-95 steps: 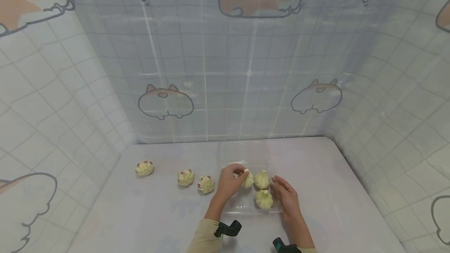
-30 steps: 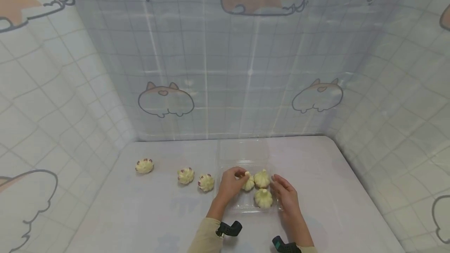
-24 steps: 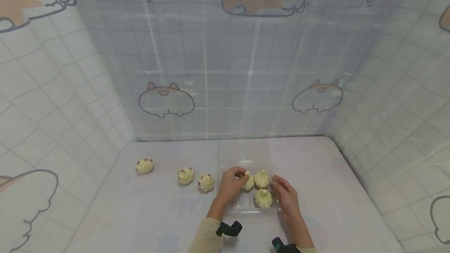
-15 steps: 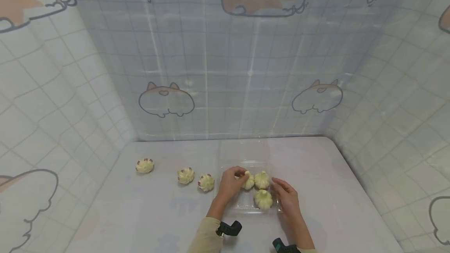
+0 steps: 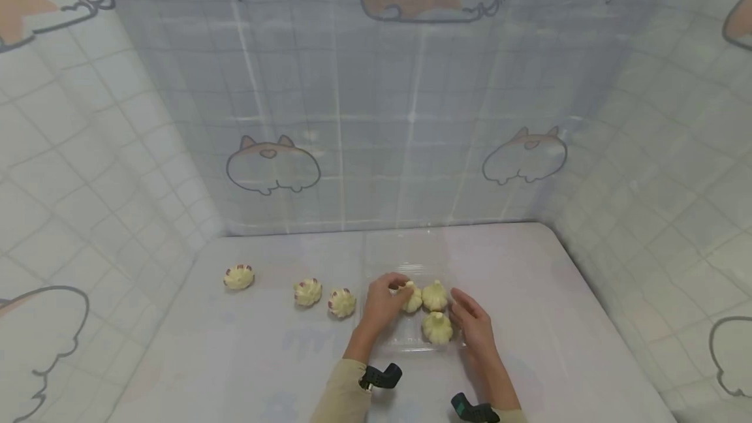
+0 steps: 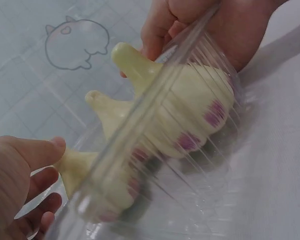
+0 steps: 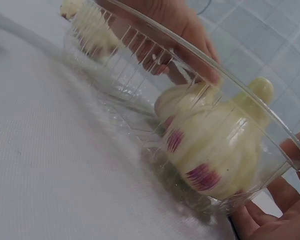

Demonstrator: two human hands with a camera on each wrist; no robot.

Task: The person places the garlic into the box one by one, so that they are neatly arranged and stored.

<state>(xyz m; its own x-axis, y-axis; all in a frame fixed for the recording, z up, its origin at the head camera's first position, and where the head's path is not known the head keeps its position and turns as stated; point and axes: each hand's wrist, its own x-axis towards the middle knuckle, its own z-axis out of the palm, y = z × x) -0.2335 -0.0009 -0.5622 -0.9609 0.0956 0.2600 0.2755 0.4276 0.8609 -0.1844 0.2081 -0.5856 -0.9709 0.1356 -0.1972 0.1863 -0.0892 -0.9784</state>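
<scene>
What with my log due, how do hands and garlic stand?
Left hand pinches one bulb inside clear container. Right hand at container's side. Three bulbs inside, three others outside. Nothing visibly in the way.

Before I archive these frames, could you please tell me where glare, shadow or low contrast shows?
Head view: pale glare streaks run down the corgi-print backdrop, and the clear plastic container barely stands out from the pale table; left wrist view: shadow lies beneath the garlic bulbs; right wrist view: glints line the container's rim.
</scene>
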